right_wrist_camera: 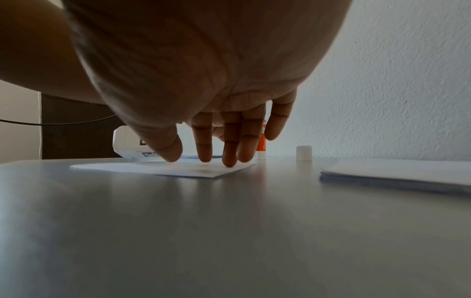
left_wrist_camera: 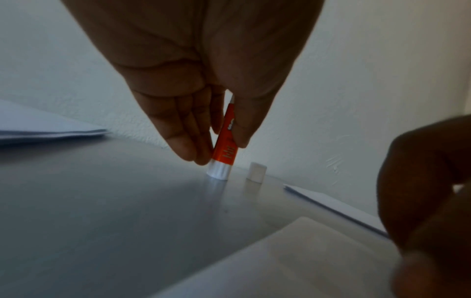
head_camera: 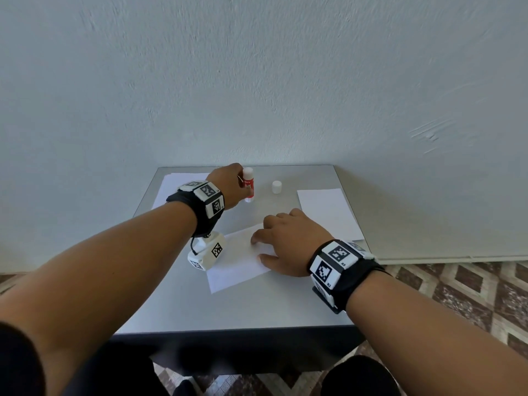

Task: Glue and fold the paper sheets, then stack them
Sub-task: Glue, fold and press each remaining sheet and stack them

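A red and white glue stick (head_camera: 249,186) stands upright at the back of the grey table (head_camera: 228,307). My left hand (head_camera: 228,187) holds the glue stick (left_wrist_camera: 225,149) between thumb and fingers, base on the table. Its white cap (head_camera: 276,187) stands apart to the right, also seen as the cap (left_wrist_camera: 256,172). A white paper sheet (head_camera: 237,262) lies in the middle. My right hand (head_camera: 285,241) presses the sheet (right_wrist_camera: 178,168) with straight fingertips (right_wrist_camera: 230,159).
A pile of white sheets (head_camera: 328,212) lies at the right edge and another pile (head_camera: 177,187) at the back left. A white wall rises right behind the table. A patterned floor (head_camera: 457,295) lies to the right.
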